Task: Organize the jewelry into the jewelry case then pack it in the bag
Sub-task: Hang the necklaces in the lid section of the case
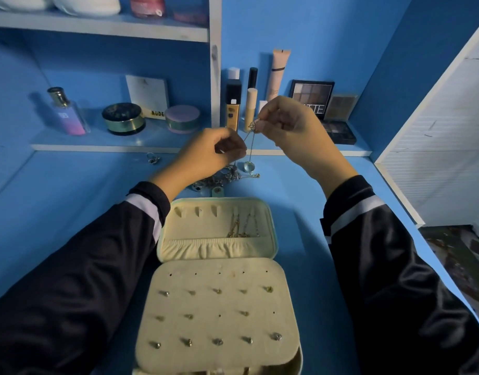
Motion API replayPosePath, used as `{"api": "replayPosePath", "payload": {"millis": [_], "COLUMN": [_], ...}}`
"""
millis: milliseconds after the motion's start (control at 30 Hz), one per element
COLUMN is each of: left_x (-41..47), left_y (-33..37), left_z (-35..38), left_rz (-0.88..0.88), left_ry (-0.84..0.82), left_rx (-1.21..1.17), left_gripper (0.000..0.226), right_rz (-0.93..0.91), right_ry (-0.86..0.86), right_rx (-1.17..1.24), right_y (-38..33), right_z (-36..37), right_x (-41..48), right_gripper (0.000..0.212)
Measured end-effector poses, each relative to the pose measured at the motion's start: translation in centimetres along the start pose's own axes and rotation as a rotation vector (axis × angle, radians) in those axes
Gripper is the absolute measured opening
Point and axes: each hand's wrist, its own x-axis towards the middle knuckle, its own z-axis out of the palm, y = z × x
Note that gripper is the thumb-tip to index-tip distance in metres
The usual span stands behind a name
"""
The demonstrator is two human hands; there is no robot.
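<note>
Both hands pinch a thin necklace (251, 136): left hand (214, 152) on its chain, right hand (289, 123) at its top. The open jewelry case (219, 266) lies below at the tabletop's (70, 212) near edge.

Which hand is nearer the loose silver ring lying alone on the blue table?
Left. The left hand, pinching the thin necklace chain, is just right of the loose silver ring; the right hand is farther right.

Both arms are reaching forward, the wrists angling inward toward each other. The left hand (211, 155) is pinching a thin chain (252, 143) with curled fingers (239, 150). The right hand (292, 123), raised slightly higher and farther, is pinching its top end.
</note>
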Motion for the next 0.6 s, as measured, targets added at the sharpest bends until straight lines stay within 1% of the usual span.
{"api": "replayPosePath", "payload": {"millis": [133,233,333,433,600], "left_x": [-0.2,-0.6,-0.8,-1.0,-1.5], "left_y": [-0.8,-1.3,-1.8,-2.2,-2.7], "left_z": [-0.8,-1.3,-1.7,-1.9,-2.7], "left_rz": [0.001,0.011,0.025,0.054,0.056], "left_ry": [0.028,0.052,0.084,0.113,0.186], "left_rx": [0.054,0.095,0.137,0.195,0.233], "left_gripper": [0.008,0.007,0.008,0.009,0.013], "right_rz": [-0.019,-0.007,-0.005,-0.016,-0.026], "right_ry": [0.030,0.062,0.086,0.118,0.154], "right_rx": [-0.010,0.005,0.022,0.047,0.042], "right_y": [-0.3,-0.3,-0.3,-0.5,-0.8], "right_z": [-0.7,-1.4,-1.8,-2.2,-2.9], "right_x": [-0.3,-0.6,-0.9,-1.0,-1.3], "right_gripper": [0.005,0.008,0.003,0.013,0.013]}}
